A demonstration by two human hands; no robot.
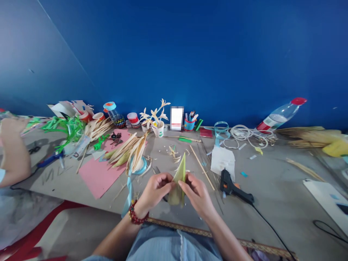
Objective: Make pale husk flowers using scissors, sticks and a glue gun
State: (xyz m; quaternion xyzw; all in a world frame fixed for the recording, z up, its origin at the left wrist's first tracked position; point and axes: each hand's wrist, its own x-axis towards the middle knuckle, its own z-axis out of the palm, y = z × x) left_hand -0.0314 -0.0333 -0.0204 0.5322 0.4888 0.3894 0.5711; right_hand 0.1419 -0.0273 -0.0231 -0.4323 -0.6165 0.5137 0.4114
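Both hands hold a pale green corn husk (177,195) upright above the table's near edge, its pointed tip up. My left hand (160,186) pinches its left edge between thumb and fingers. On the right edge, my right hand (194,188) pinches it in the same way. Dry husks (130,152) lie in a bundle to the left, beside a light blue ribbon (129,192). Just beyond my hands are small husk petals (173,152) and a thin stick (202,168). A black glue gun (231,186) rests to the right of my right hand.
At the back stand a cup of husk flowers (158,129), a pen holder (189,124) and a tilted bottle (280,116). Pink paper (100,177) lies left. The glue gun's cord (272,226) runs off the near edge. Another person's arm (15,152) reaches in at far left.
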